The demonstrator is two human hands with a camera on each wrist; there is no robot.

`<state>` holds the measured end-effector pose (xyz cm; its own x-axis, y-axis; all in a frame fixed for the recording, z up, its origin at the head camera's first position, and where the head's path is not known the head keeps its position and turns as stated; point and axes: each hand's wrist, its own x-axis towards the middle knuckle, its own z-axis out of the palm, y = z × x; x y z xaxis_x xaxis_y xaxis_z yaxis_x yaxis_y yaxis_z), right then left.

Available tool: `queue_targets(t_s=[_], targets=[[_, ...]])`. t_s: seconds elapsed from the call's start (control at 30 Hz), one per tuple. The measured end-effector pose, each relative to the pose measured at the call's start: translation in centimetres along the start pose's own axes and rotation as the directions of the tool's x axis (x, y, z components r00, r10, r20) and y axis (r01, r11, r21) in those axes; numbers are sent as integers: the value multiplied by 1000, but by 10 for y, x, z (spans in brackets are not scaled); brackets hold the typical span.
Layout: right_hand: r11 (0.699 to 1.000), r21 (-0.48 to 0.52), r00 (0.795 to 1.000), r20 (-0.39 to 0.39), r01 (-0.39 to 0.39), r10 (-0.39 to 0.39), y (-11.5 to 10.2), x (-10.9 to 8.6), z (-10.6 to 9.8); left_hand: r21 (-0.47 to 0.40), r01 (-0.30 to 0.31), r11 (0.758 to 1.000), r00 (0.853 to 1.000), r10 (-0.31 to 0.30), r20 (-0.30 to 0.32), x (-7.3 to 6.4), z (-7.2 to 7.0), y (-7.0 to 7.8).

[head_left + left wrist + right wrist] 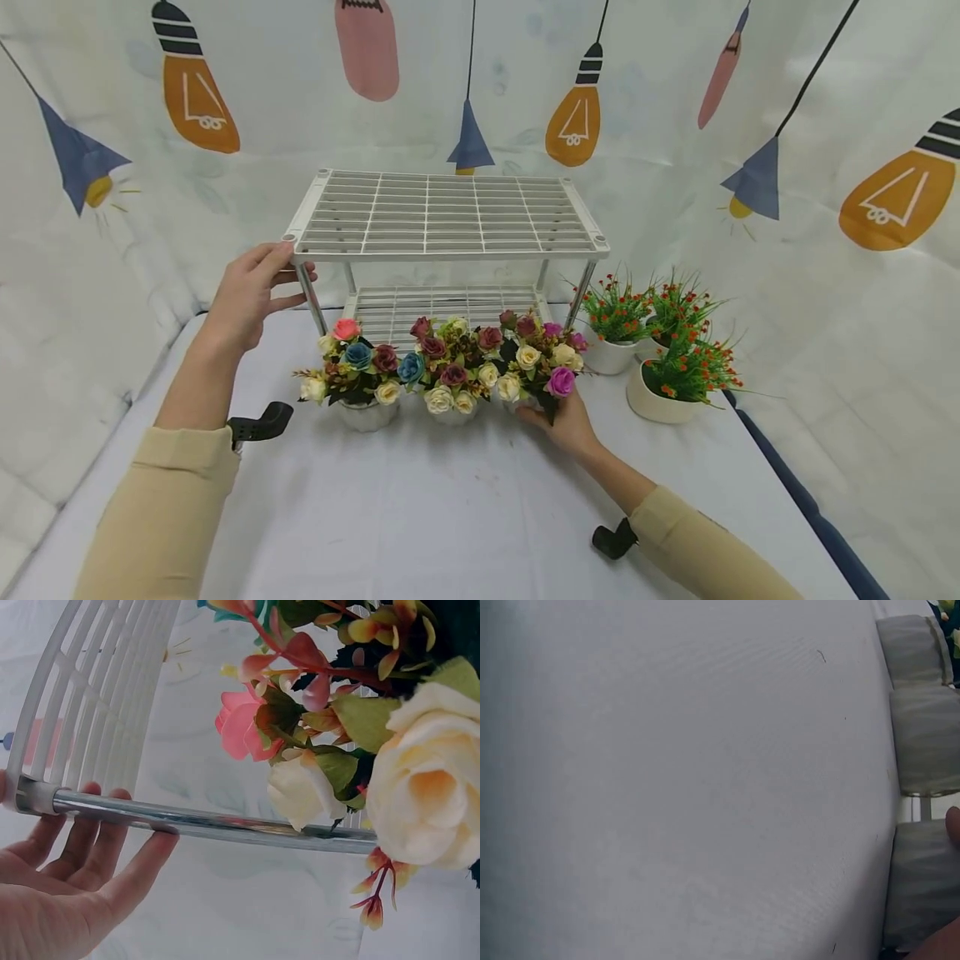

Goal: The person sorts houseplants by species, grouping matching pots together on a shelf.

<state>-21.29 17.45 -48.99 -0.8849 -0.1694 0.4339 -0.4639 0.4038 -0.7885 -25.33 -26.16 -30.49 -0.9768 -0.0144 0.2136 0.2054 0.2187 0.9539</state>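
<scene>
A white two-tier wire rack [450, 257] with metal posts stands on the table. At its front left corner my left hand [251, 287] grips the top of the post [225, 825], thumb by the shelf corner and fingers spread behind the metal. Three pots of artificial roses line up before the lower shelf: a left one [358, 367], a middle one [450, 375] and a right one [536, 358]. My right hand [570, 429] holds the right-hand pot [922, 885] low on its side. Blossoms hide part of those fingers.
Several white pots of grassy plants with small red flowers [682, 367] stand to the right of the rack. A white cloth covers the table [450, 517]. Behind hangs a curtain [300, 108] printed with lamps and bulbs.
</scene>
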Motion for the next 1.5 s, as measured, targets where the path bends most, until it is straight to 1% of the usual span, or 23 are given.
queue_targets(t_s=[0.07, 0.13, 0.2, 0.3, 0.43, 0.57, 0.67, 0.77, 0.83, 0.93, 1.07, 1.1, 1.17, 1.37, 1.5], targets=[[999, -19, 1000, 1, 31, -31, 1, 0, 1, 0, 2, 1000, 1000, -2, -3, -1, 0, 0], [998, -38, 999, -3, 44, -44, 1, -2, 0, -7, 3, 1000, 1000, -3, 4, -1, 1, -1], [998, -54, 999, -5, 38, -38, 2, -3, -1, -11, 3, 1000, 1000, -3, 3, -1, 1, -1], [997, -71, 1000, -2, 30, -30, 3, -4, -2, 13, -1, 1000, 1000, 1, -7, -2, 3, -1], [993, -115, 999, -3, 40, -40, 4, -4, -4, 43, -7, 999, 1000, 7, -13, -3, 4, 1], [988, -146, 999, -17, 42, -45, 5, -3, -6, 16, 5, 1000, 1000, -4, -14, -4, 6, 1], [983, -168, 996, -33, 74, -81, 4, -1, -8, 4, 13, 1000, 1000, -13, -18, -3, 6, -1], [975, -184, 990, -49, 124, -135, 0, 2, -10, 12, 13, 1000, 1000, -13, -18, -1, 6, -1], [973, -186, 987, -65, 134, -148, -3, 4, -11, 17, 15, 1000, 1000, -15, -19, -1, 6, -2], [979, -173, 987, -102, 105, -124, -7, 8, -14, -7, 25, 1000, 1000, -25, -14, -2, 5, -2], [992, -123, 987, -149, 41, -59, -10, 15, -18, -38, 34, 999, 999, -34, -5, -3, 6, -1], [994, -103, 987, -158, 23, -39, -11, 17, -18, -37, 33, 999, 999, -33, -5, -3, 6, -1], [996, -91, 983, -180, 11, -27, -12, 21, -17, -37, 33, 999, 999, -34, -6, -2, 6, 0], [998, -63, 969, -246, -28, 11, -12, 37, -2, -32, 41, 999, 999, -41, -11, -2, 5, 1], [995, -98, 955, -295, -10, -20, -10, 46, 11, -50, 45, 998, 999, -46, -21, -1, 5, 2]])
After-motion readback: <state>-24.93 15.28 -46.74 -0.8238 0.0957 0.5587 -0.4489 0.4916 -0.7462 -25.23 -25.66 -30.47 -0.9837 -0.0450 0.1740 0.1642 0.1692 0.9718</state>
